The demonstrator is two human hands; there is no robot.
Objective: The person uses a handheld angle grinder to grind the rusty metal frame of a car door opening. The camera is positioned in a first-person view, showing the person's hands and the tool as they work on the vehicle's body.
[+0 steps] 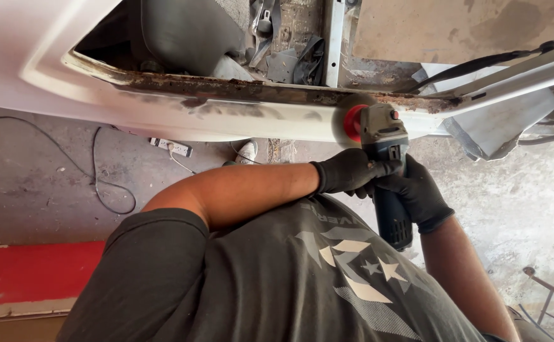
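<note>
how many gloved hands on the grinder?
2. The left hand grips the grinder near its head from the left; the right hand wraps the blue body from the right. Both wear black gloves.

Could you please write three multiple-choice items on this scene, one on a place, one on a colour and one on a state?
1. Where does the grinder's disc sit?
A. on the floor
B. against the rusty edge of the white panel
C. on the power strip

2. What colour are the gloves?
A. black
B. yellow
C. white

3. How is the angle grinder held?
A. one hand only
B. lying unheld
C. both hands closed on it

Answers:
1 B, the disc meets the rusted seam.
2 A, the left hand and right hand both wear black.
3 C, both hands wrap the blue body.
</note>
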